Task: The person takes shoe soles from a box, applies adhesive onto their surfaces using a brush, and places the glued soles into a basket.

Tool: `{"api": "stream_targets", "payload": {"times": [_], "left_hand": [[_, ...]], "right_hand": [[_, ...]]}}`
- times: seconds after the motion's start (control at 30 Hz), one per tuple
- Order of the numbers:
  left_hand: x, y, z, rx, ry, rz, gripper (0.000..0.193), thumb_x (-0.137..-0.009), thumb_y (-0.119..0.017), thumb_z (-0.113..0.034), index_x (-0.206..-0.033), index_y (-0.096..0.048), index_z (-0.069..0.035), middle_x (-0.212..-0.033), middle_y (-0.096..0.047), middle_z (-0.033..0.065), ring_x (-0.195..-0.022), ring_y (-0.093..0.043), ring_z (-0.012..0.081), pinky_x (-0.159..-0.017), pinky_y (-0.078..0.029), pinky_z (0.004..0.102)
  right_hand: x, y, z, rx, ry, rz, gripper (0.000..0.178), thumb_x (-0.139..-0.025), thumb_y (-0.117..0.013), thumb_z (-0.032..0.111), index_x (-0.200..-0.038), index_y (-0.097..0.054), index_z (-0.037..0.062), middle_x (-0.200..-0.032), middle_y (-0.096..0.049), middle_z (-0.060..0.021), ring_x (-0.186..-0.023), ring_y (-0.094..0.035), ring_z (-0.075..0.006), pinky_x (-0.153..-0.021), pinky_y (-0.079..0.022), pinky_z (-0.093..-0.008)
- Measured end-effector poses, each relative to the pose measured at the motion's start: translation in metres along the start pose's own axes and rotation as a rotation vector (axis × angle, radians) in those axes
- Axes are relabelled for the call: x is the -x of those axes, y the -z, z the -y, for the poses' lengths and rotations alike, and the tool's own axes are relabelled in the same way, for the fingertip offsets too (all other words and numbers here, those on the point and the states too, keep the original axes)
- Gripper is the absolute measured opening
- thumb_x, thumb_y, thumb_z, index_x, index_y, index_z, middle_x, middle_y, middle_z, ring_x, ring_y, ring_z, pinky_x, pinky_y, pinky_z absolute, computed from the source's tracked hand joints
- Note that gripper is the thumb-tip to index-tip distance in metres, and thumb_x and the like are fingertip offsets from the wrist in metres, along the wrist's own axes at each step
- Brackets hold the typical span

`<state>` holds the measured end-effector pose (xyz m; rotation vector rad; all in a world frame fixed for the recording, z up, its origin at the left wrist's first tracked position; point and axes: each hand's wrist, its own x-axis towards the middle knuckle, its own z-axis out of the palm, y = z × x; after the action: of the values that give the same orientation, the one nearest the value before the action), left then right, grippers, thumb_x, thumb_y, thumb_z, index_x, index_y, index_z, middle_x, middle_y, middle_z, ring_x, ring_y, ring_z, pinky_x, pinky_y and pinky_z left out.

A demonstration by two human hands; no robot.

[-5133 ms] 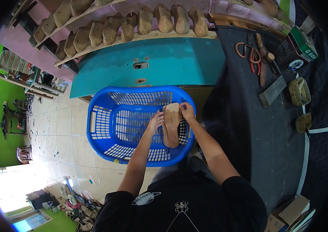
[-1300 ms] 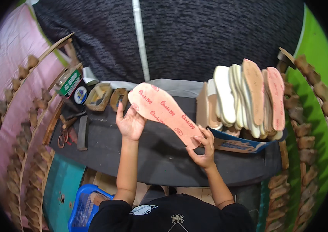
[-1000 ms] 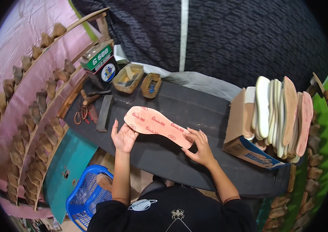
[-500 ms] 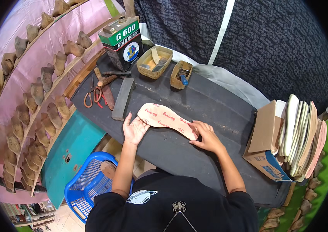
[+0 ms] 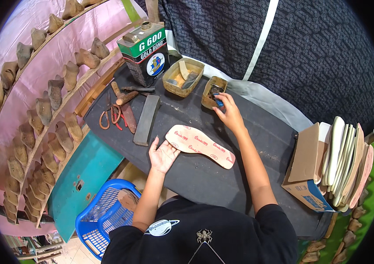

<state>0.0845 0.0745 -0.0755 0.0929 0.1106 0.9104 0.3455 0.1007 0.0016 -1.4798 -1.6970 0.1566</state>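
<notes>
I'm seeing red lettering repeating across the pink insole [image 5: 200,146]; white letters and digits are sitting above a ship emblem [image 5: 155,64] on the green-and-black can [image 5: 140,75]; blurry printing is marking the blue-sided carton [image 5: 299,187] and the black shirt [image 5: 248,229].

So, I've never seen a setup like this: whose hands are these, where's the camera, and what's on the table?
There is no machine: these are a person's bare hands, seen by a downward-looking fisheye camera worn on the head, so straight edges bend. The left hand, palm up, has its fingers at the wide end of a flat pink insole with red printing. The right hand reaches a small blue item at a small tan open tray; its grip is unclear. The dark-covered table also bears a grey rectangular block, a green-and-black metal can and a cardboard box of insoles.
</notes>
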Motion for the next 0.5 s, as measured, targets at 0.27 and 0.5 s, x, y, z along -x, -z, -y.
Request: {"api": "stream_targets", "payload": {"times": [0.27, 0.5], "left_hand": [[-0.005, 0.014, -0.002, -0.054, -0.008, 0.008, 0.049, -0.087, -0.033, -0.033, -0.117, -0.037, 0.006, -0.118, -0.044, 0.0200, -0.112, -0.042, 0.0283, -0.097, -0.029, 0.0403], [-0.004, 0.013, -0.001, -0.093, -0.025, 0.048, 0.038, -0.090, -0.031, -0.024, -0.116, -0.040, 0.002, -0.117, -0.046, 0.0154, -0.109, -0.044, 0.0254, -0.096, -0.031, 0.0396]], "right_hand": [[-0.013, -0.008, -0.011, -0.075, 0.111, -0.146, 0.018, -0.076, -0.057, 0.006, -0.092, -0.054, 0.0004, -0.095, -0.054, -0.0128, -0.079, -0.058, -0.0243, -0.065, -0.048, -0.0288], [-0.011, 0.002, 0.000, -0.139, 0.028, -0.173, 0.016, -0.076, -0.058, 0.006, -0.091, -0.055, 0.0003, -0.092, -0.056, -0.0125, -0.079, -0.058, -0.0224, -0.065, -0.046, -0.0269]]}}
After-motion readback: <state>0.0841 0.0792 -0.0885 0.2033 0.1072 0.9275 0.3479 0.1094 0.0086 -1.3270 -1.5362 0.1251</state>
